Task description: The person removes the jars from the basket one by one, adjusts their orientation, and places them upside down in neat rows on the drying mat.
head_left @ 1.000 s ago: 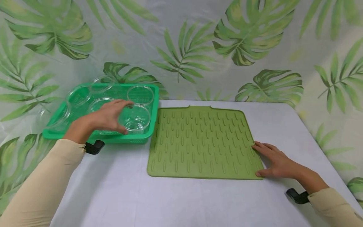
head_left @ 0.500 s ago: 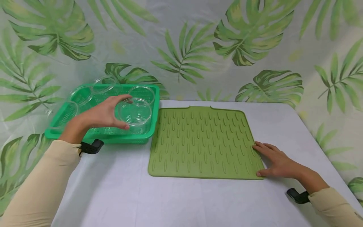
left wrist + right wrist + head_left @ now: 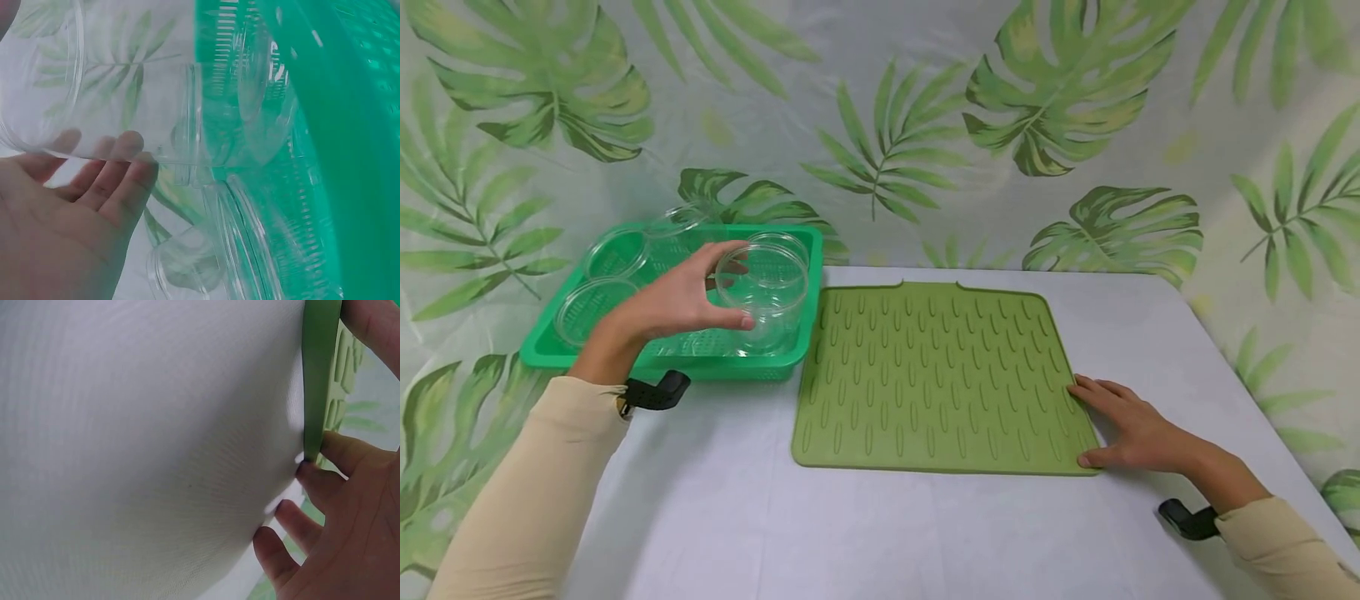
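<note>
In the head view my left hand (image 3: pixel 688 292) grips a clear round plastic container (image 3: pixel 771 325) by its side, raised over the right part of the green basket (image 3: pixel 718 367). Fingers lie along one side of the container's wall in the left wrist view; its open rim faces up in the head view. My right hand (image 3: pixel 1138 429) rests at the right edge of a green ribbed drying mat (image 3: pixel 940 383). Seen from the right wrist, its fingertips (image 3: pixel 312 481) touch the mat's edge (image 3: pixel 317 387) and the white cloth, fingers spread.
More clear containers stand in the basket, one at its left (image 3: pixel 597 308) and one behind the held container (image 3: pixel 786 242). A white cloth (image 3: pixel 880 533) covers the table. Behind rises a leaf-print sheet (image 3: pixel 910 108).
My left hand has taken hold of the container, lifted it and shifted slightly right. Containers at the basket's left and back have changed tilt. My right hand and the mat stay put.
</note>
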{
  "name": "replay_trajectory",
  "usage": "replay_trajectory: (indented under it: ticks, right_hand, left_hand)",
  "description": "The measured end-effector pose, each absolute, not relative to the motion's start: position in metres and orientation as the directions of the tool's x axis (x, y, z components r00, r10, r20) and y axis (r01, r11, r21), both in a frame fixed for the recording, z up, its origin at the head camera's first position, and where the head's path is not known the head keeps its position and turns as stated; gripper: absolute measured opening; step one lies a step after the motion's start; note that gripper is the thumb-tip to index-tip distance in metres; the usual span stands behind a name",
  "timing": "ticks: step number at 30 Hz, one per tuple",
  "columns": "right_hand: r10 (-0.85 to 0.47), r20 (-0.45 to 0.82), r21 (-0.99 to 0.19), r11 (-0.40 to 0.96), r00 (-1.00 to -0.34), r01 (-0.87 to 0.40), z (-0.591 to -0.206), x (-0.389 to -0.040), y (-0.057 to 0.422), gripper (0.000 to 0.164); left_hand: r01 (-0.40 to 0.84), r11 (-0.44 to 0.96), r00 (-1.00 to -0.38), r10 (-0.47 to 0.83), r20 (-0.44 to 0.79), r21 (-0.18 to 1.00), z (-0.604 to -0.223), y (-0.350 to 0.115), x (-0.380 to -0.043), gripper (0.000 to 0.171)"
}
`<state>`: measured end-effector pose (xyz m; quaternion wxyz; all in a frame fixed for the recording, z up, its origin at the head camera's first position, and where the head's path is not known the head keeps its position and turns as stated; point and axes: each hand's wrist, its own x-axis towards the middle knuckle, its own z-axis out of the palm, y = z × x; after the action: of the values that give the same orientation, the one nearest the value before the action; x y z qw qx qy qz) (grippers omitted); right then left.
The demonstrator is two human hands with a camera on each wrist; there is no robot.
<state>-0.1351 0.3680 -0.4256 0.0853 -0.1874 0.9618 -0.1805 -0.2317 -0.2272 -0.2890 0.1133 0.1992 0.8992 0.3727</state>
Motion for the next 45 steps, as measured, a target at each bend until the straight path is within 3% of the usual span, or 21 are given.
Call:
replay_trajectory:
  ticks: [13, 18, 23, 31, 45]
  right_hand:
    - [-0.407, -0.079, -0.355, 0.864, -0.91, -0.356, -0.426, -0.137, 0.369, 0.1]
    - [-0.396, -0.095, -0.36, 0.869, -0.913, -0.339, -0.426, -0.136, 0.368, 0.1]
    - [-0.404, -0.096, -0.368, 0.863, -0.91, -0.345, -0.428, -0.135, 0.368, 0.099]
    - [-0.409, -0.106, -0.358, 0.866, -0.906, -0.349, -0.426, -0.137, 0.371, 0.1]
    - [-0.403, -0.11, -0.361, 0.868, -0.909, -0.341, -0.425, -0.138, 0.371, 0.1]
  left_hand:
    - [0.326, 0.639, -0.845, 0.528, -0.088, 0.697, -0.296, -0.219, -0.22, 0.116]
    - [0.329, 0.622, -0.86, 0.509, -0.048, 0.711, -0.298, -0.22, -0.223, 0.11]
    - [0.347, 0.54, -0.881, 0.469, 0.068, 0.767, -0.296, -0.225, -0.226, 0.099]
    - [0.391, 0.471, -0.887, 0.421, 0.188, 0.791, -0.278, -0.221, -0.221, 0.096]
    - [0.372, 0.535, -0.911, 0.369, 0.186, 0.759, -0.264, -0.21, -0.223, 0.09]
